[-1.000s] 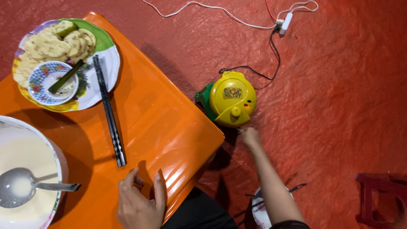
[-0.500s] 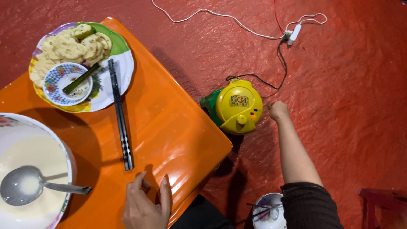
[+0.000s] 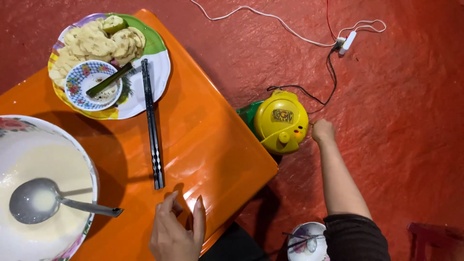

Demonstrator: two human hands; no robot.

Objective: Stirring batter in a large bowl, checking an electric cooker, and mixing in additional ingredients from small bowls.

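A person's left hand (image 3: 176, 232) rests flat on the near edge of an orange table (image 3: 208, 145), fingers spread and holding nothing, apparently as a brace for the reach. Left of it, a ladle (image 3: 48, 200) sits in a batter bowl (image 3: 72, 154). Right of the table, the right hand (image 3: 323, 131) is curled against the side of a yellow cooker (image 3: 281, 122) on the red floor (image 3: 401, 121); whether it grips anything cannot be told. Chopsticks (image 3: 152, 123) lean on a plate (image 3: 157, 72) of fritters (image 3: 96, 43) at the table's far end.
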